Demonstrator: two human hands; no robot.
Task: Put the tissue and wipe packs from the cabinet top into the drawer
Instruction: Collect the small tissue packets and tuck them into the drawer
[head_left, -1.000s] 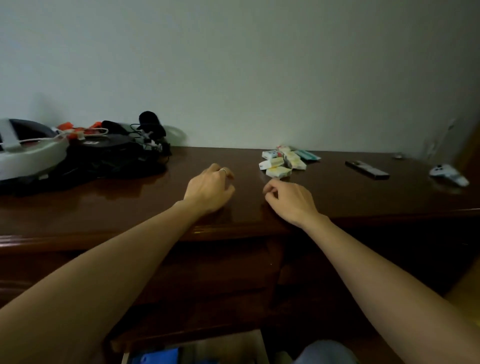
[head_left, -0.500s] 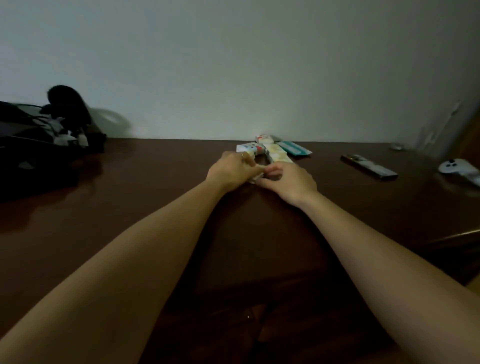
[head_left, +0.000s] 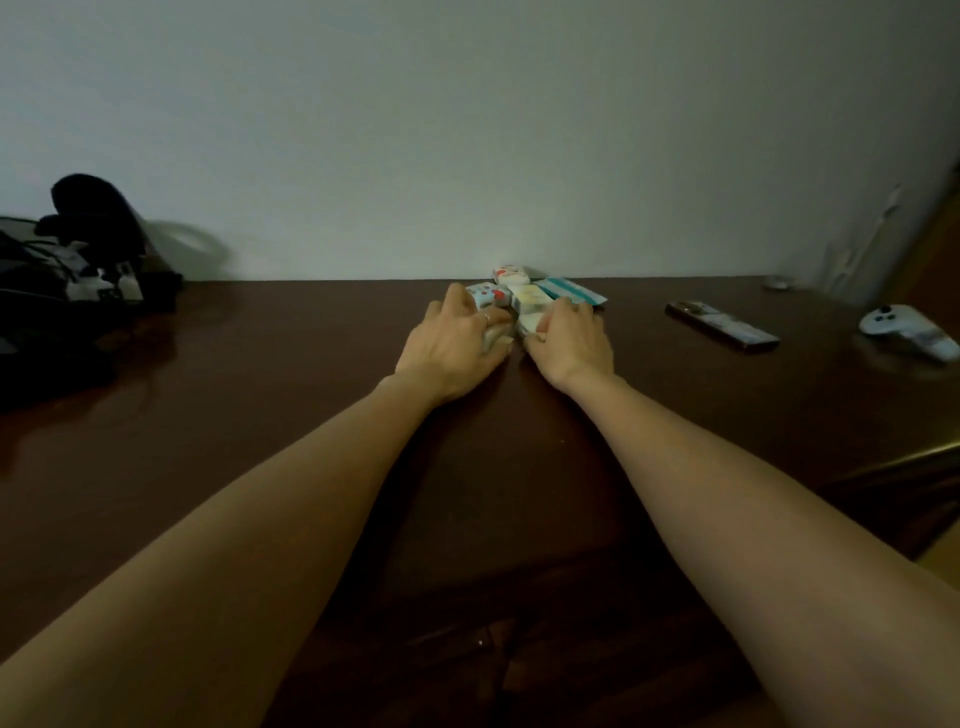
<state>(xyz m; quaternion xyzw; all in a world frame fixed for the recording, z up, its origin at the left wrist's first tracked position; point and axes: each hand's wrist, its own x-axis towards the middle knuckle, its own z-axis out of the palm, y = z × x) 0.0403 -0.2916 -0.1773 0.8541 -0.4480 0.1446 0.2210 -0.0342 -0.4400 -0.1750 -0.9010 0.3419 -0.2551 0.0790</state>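
A small heap of tissue packs (head_left: 524, 296) lies near the wall on the dark wooden cabinet top (head_left: 260, 395). A flat teal-striped wipe pack (head_left: 571, 293) sits at the heap's right. My left hand (head_left: 454, 345) curls around the packs on the left side, a pale pack under its fingers. My right hand (head_left: 569, 343) closes on a white pack at the heap's near right. A red-and-white patterned pack (head_left: 509, 273) lies farthest back, untouched. The drawer is out of view.
A dark remote (head_left: 722, 327) lies to the right of the heap, and a white controller (head_left: 906, 330) farther right. Black gear with cables (head_left: 78, 270) fills the left end. The cabinet's right edge (head_left: 914, 457) drops away.
Both hands have reached from the cabinet's front edge to the heap and closed around its two sides. The view has shifted forward and right, hiding the drawer.
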